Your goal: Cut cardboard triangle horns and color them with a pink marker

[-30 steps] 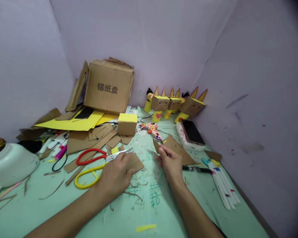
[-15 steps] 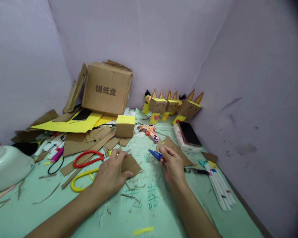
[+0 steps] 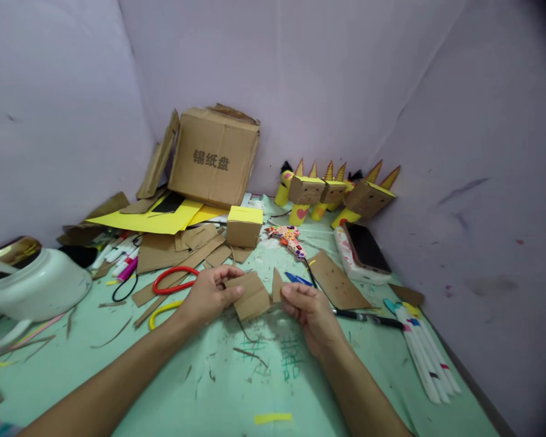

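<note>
My left hand (image 3: pixel 210 296) pinches a square of brown cardboard (image 3: pixel 251 297) by its left side, with the thumb on top. Between the thumb and fingers of my right hand (image 3: pixel 310 309) is a small pointed cardboard piece (image 3: pixel 277 283), its tip upward. The two pieces are close together, edge to edge; I cannot tell whether they touch. Just beyond my right fingers lies a blue pen (image 3: pixel 297 278), partly hidden by them. Scissors with a red and a yellow handle (image 3: pixel 173 280) lie beside my left hand, their blades hidden.
A small box with a yellow top (image 3: pixel 244 228) stands ahead, near a patterned glue gun (image 3: pixel 289 238). Yellow-horned cardboard animals (image 3: pixel 309 191) line the back wall. A phone (image 3: pixel 366 247) and white markers (image 3: pixel 425 352) are on the right. Cardboard scraps (image 3: pixel 161 254) and a large carton (image 3: pixel 215 159) fill the left.
My right hand has let go of the blue pen and taken the small pointed cardboard piece. My left hand has lifted the square cardboard toward it. The view has shifted slightly left.
</note>
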The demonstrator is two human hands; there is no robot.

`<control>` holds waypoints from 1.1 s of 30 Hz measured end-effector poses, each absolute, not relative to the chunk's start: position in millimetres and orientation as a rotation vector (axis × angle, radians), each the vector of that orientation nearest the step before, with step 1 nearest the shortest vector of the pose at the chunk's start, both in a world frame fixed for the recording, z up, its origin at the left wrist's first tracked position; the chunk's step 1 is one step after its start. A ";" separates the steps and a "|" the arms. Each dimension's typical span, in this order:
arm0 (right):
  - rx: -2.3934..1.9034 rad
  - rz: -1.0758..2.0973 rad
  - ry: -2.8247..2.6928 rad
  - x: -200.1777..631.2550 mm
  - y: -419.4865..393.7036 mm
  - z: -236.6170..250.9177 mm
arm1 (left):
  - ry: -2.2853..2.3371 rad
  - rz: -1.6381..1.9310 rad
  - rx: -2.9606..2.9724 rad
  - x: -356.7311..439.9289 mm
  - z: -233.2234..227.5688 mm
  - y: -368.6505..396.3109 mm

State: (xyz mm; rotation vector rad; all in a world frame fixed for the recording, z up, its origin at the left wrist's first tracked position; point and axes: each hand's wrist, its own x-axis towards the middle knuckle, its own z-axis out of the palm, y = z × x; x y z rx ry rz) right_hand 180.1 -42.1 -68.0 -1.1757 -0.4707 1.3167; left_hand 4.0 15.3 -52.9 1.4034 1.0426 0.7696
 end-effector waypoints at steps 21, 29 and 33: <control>-1.140 1.116 -0.604 152.9 -48.5 -86.9 | 0.971 0.855 0.923 19.9 -62.9 -2.5; -1.144 1.073 -0.598 145.4 -50.2 -89.3 | 0.865 0.797 0.963 22.1 -57.4 -13.9; -1.228 1.006 -0.704 147.7 -54.8 -85.7 | 0.828 0.793 1.052 20.3 -58.2 -14.4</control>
